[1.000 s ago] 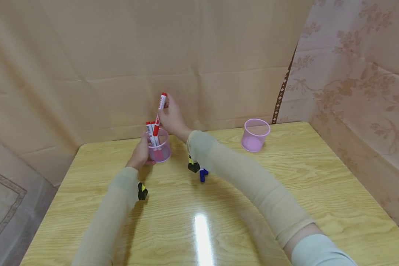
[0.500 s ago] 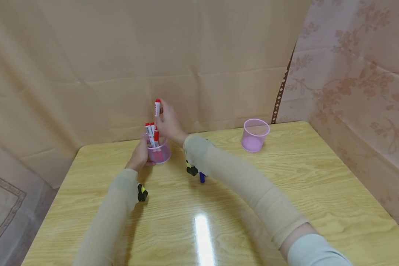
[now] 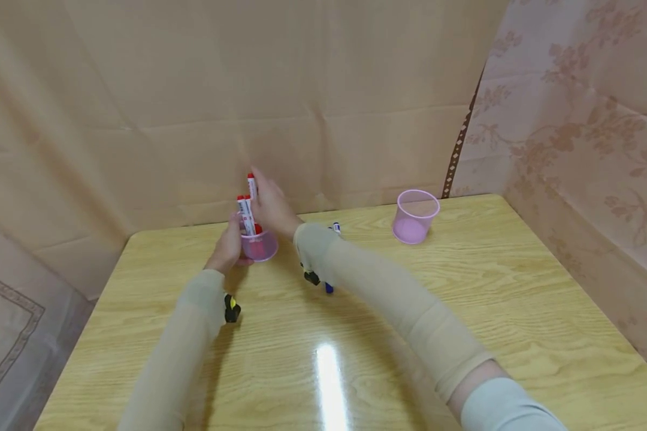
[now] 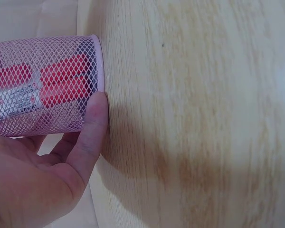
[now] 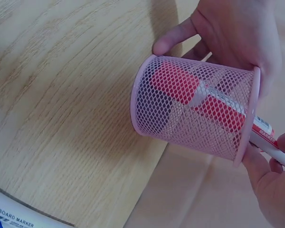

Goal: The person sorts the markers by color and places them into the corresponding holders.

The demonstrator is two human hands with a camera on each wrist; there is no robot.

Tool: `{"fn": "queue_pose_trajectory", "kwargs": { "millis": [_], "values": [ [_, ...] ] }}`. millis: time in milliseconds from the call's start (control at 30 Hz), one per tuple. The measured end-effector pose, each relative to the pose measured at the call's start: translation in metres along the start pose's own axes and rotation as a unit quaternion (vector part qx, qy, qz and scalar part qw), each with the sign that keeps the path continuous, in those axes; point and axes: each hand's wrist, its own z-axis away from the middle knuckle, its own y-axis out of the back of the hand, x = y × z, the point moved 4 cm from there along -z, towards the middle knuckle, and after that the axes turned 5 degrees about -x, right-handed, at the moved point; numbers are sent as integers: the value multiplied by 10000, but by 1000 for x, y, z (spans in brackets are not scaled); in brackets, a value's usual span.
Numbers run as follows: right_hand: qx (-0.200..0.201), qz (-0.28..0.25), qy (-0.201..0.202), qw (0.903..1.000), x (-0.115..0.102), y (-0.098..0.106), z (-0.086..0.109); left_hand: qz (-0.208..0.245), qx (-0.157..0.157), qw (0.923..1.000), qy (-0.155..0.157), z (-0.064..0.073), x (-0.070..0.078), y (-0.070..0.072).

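Observation:
A pink mesh pen cup [image 3: 262, 249] stands near the back edge of the table, with my left hand [image 3: 227, 245] gripping its left side. In the left wrist view, one fingertip [image 4: 98, 105] lies against the cup's base rim. Two red-capped white markers [image 3: 246, 216] lean inside the cup. My right hand [image 3: 274, 208] is over the rim and pinches another red marker [image 3: 251, 184], whose lower end is down in the cup. The right wrist view shows the thumb and fingers round this marker's shaft [image 5: 278, 154], right at the rim.
A second pink mesh cup [image 3: 411, 230] stands farther right near the back edge. Blue-capped whiteboard markers [image 3: 329, 288] lie on the table [image 3: 280, 353], partly hidden under my right forearm. A beige cloth [image 3: 194, 90] hangs behind the table.
My right hand has moved left and down, lowering the red marker from above the rim into the cup. The left hand keeps its hold on the cup.

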Motion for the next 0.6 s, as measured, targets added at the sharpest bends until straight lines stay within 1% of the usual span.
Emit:
{"fn": "queue_pose_trajectory", "kwargs": {
  "millis": [133, 233, 400, 500, 600],
  "values": [
    [-78, 253, 218, 9994, -3, -5, 1, 22, 34, 10000, 75, 2, 0, 0],
    [-157, 297, 185, 9993, -4, -7, 3, 46, 25, 9999, 130, 3, 1, -1],
    [-231, 268, -424, 9985, -1, -11, 2, 26, -32, 9998, 208, 2, 1, -3],
    [-185, 415, -570, 9973, -1, -11, 1, 16, -29, 9997, 231, 0, 2, -4],
    [-116, 565, -559, 9968, -1, -11, 1, 23, -49, 9998, 184, 0, 4, -5]
  ]
}}
